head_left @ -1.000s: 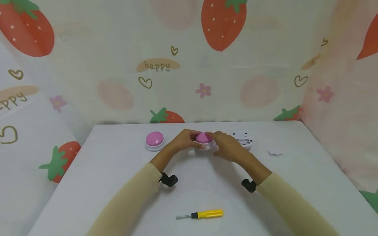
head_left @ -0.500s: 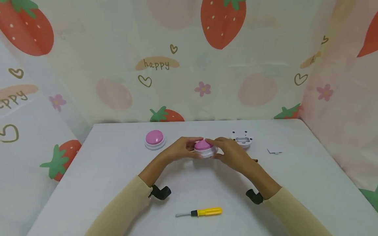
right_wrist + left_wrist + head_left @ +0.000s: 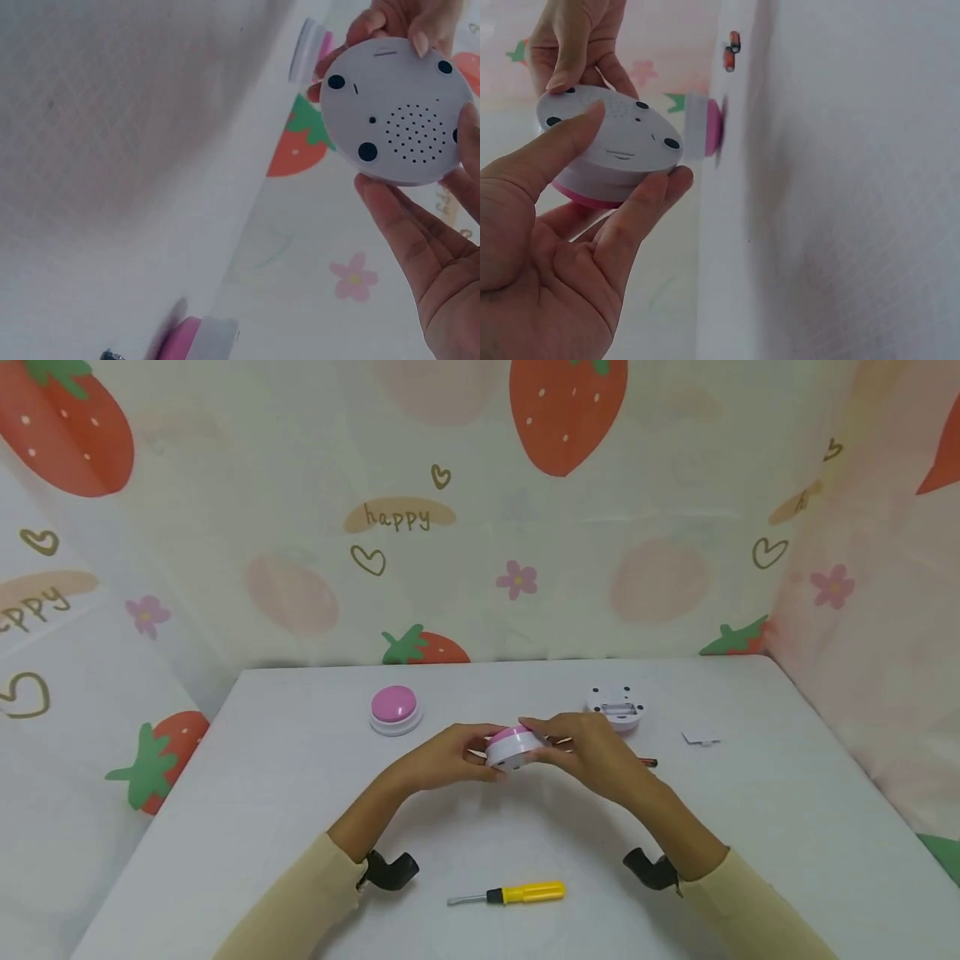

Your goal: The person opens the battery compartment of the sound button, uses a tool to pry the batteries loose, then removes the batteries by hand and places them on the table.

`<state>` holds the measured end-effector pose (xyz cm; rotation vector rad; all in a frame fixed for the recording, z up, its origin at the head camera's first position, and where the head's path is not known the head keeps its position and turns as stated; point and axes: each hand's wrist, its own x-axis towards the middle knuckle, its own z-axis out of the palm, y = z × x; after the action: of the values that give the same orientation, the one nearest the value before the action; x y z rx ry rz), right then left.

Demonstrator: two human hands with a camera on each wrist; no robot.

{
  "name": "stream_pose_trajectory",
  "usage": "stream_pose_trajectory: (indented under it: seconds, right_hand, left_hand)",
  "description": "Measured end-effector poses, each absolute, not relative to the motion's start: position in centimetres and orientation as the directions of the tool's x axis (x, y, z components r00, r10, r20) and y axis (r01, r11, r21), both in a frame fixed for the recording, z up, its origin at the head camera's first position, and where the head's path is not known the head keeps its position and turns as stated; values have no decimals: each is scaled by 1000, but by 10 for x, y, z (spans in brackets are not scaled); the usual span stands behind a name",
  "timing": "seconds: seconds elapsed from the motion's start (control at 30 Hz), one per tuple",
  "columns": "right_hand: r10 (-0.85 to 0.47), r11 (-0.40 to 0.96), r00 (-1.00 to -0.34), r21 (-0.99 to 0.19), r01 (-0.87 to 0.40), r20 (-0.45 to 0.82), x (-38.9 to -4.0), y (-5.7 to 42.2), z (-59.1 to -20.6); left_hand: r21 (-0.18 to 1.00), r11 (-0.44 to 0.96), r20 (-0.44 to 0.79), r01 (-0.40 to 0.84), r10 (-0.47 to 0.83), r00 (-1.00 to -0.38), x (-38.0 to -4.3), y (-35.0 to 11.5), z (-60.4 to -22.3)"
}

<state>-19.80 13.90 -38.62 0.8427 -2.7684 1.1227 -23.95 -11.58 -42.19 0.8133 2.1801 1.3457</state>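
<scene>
Both hands hold a round pink-and-white push button (image 3: 513, 750) above the middle of the table, tilted so its pink dome faces away. My left hand (image 3: 450, 756) grips its left side, the thumb across the white underside in the left wrist view. My right hand (image 3: 585, 752) pinches the opposite side with thumb and fingers. The underside (image 3: 390, 97) shows speaker holes, dark round feet and a small slotted cover. A second push button (image 3: 394, 706) stands dome up at the back left. A third button (image 3: 617, 708) lies upside down behind the right hand, its battery compartment uncovered.
A small white battery cover (image 3: 701, 739) lies at the right. Batteries (image 3: 731, 52) lie on the table near the upside-down button, partly hidden by the right arm in the head view. A yellow-handled screwdriver (image 3: 525, 893) lies near the front. A strawberry-print backdrop (image 3: 517, 527) stands behind the table.
Both hands have brought the button up and nearer to the body, and tipped it so its dome turns away. The batteries have come into view beside the right wrist.
</scene>
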Motion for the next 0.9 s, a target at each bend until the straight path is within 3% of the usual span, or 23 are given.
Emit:
stream_pose_trajectory:
  seconds: [0.3, 0.6, 0.8, 0.9]
  right_hand:
    - [-446, 544, -844, -659, -519, 297, -198, 135, -390]
    - [-387, 572, -884, -684, -452, 261, -200, 132, -394]
    - [-358, 568, -911, -726, -388, 208, -203, 130, -397]
    - [-329, 565, -930, -755, -333, 163, -205, 128, -399]
  left_hand:
    - [962, 273, -171, 15, 642, -748, -229, -123, -425]
    - [971, 164, -240, -176, 711, -661, -221, -119, -427]
    - [963, 101, -242, -251, 737, -631, -220, -118, -430]
    - [967, 140, -247, -214, 727, -641, -220, -119, -433]
